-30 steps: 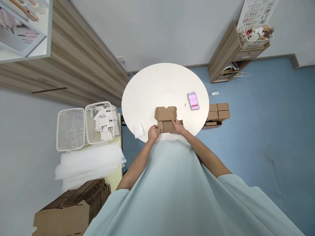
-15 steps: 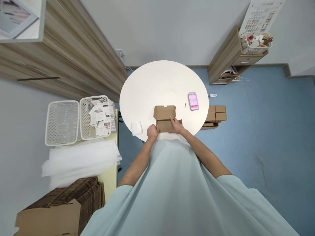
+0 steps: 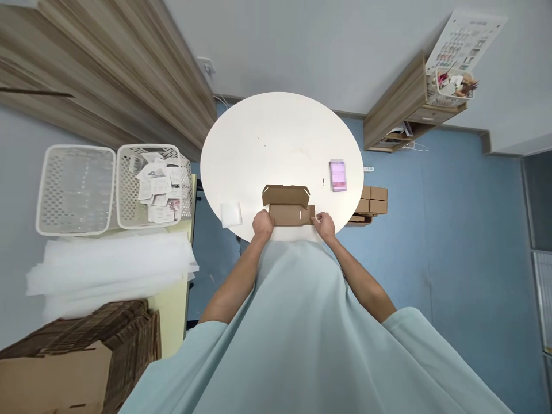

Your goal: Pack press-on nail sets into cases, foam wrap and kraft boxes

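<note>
A brown cardboard box (image 3: 285, 214) lies partly folded at the near edge of the white oval table (image 3: 276, 132), its lid flap raised on the far side. My left hand (image 3: 263, 225) is closed on the box's left end. At the other end, my right hand (image 3: 325, 225) pinches the small side flap between thumb and fingers. A folded white foam sheet (image 3: 231, 214) rests on the table left of my left hand. Farther right on the table lies a phone (image 3: 338, 175) with a blurred pink screen.
On my left, a side table (image 3: 175, 299) bears white baskets (image 3: 76, 190), white foam sheets (image 3: 116, 259) and a stack of flat cardboard (image 3: 60, 374). Small brown boxes (image 3: 374, 201) are stacked beyond the table's right edge. A wooden cabinet (image 3: 399, 106) stands at the back right.
My right hand has moved from the inside of the box out to its right end flap. The lid flap now stands more upright. The camera view has shifted slightly.
</note>
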`<state>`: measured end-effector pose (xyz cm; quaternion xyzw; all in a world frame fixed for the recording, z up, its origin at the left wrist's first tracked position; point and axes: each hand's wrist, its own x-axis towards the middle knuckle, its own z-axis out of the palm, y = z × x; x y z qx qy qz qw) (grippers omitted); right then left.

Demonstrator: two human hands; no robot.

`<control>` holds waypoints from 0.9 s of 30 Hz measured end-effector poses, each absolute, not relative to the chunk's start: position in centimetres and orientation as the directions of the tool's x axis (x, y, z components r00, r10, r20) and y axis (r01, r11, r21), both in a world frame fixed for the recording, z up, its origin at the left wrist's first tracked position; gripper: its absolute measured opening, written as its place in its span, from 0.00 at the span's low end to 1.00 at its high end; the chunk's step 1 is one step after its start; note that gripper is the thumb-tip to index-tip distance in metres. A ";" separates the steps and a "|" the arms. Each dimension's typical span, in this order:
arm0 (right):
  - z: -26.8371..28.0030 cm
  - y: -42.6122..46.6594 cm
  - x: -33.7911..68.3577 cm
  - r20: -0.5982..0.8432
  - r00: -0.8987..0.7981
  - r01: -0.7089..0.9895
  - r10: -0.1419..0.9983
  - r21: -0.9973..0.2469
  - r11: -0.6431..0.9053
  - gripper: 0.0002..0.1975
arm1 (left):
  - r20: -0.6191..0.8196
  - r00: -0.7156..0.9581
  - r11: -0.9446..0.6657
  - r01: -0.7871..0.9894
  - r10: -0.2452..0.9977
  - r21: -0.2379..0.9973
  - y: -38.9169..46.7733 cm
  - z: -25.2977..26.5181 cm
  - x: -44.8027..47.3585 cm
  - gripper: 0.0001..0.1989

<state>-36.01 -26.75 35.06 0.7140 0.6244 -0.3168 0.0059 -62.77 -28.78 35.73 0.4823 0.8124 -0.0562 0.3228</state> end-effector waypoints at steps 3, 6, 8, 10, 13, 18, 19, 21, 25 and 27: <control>35.1 -26.5 -36.4 -0.526 -0.011 0.901 0.850 -0.374 -0.220 0.12 | -0.576 -0.324 0.530 0.815 0.751 0.233 -28.7 35.9 -62.8 0.13; 35.7 -26.6 -37.1 -0.508 -0.061 0.895 0.859 -0.409 -0.178 0.10 | -0.574 -0.327 0.540 0.804 0.751 0.248 -28.7 35.9 -62.8 0.12; 36.3 -26.9 -37.8 -0.492 -0.116 0.890 0.863 -0.437 -0.130 0.10 | -0.579 -0.326 0.544 0.801 0.747 0.251 -28.8 35.9 -62.7 0.12; 36.8 -27.3 -38.6 -0.478 -0.172 0.895 0.861 -0.440 -0.066 0.10 | -0.586 -0.322 0.544 0.801 0.744 0.251 -28.9 35.9 -62.3 0.12; 37.3 -27.8 -39.9 -0.462 -0.249 0.909 0.851 -0.414 0.041 0.11 | -0.591 -0.328 0.551 0.798 0.737 0.244 -29.4 35.9 -61.7 0.12; 37.0 -27.9 -40.8 -0.435 -0.286 0.897 0.854 -0.434 0.080 0.18 | -0.589 -0.346 0.575 0.777 0.731 0.257 -30.1 35.8 -61.2 0.12; 36.8 -27.9 -40.7 -0.428 -0.283 0.892 0.858 -0.446 0.072 0.19 | -0.589 -0.349 0.579 0.773 0.729 0.260 -30.2 35.8 -61.2 0.12; 36.3 -27.9 -40.3 -0.417 -0.278 0.875 0.865 -0.481 0.049 0.20 | -0.586 -0.354 0.585 0.767 0.729 0.264 -30.5 35.7 -61.2 0.11; 35.1 -28.0 -39.8 -0.398 -0.263 0.812 0.879 -0.584 -0.021 0.21 | -0.585 -0.356 0.593 0.755 0.729 0.279 -31.2 35.5 -61.3 0.11; 34.7 -28.0 -39.9 -0.396 -0.242 0.787 0.886 -0.614 -0.059 0.20 | -0.585 -0.358 0.596 0.753 0.728 0.280 -31.5 35.5 -61.4 0.12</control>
